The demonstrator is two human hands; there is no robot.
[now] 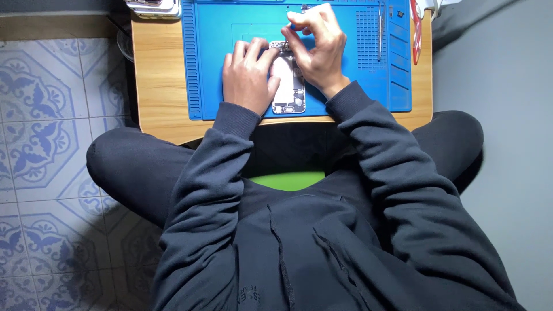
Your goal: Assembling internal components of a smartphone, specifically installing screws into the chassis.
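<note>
An opened phone lies face down on a blue work mat, its inner parts showing. My left hand rests on the phone's left side and holds it flat. My right hand is pinched over the phone's top end, fingertips touching a small part there. Whether a small tool sits between those fingers is too hidden to tell.
The mat lies on a small wooden table over my crossed legs. Tweezers and a red-handled tool lie at the mat's right. A white box sits at the table's far left corner. Tiled floor is at left.
</note>
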